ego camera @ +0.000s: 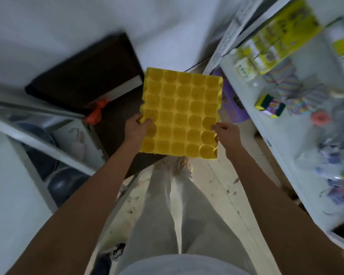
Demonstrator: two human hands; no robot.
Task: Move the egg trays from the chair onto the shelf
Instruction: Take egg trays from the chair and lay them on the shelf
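While gripped, hands [177, 130] on tray [180, 112].

You hold one yellow egg tray [180, 114], or maybe a tight stack, which the view can't settle; it has thirty cups, five across and six deep. You use two hands, the left hand [135, 128] and the right hand [225, 133]. Nearby you have one dark chair [83, 76], one orange bag [96, 112], one white shelf [282, 135] and one sponge pack [269, 105].
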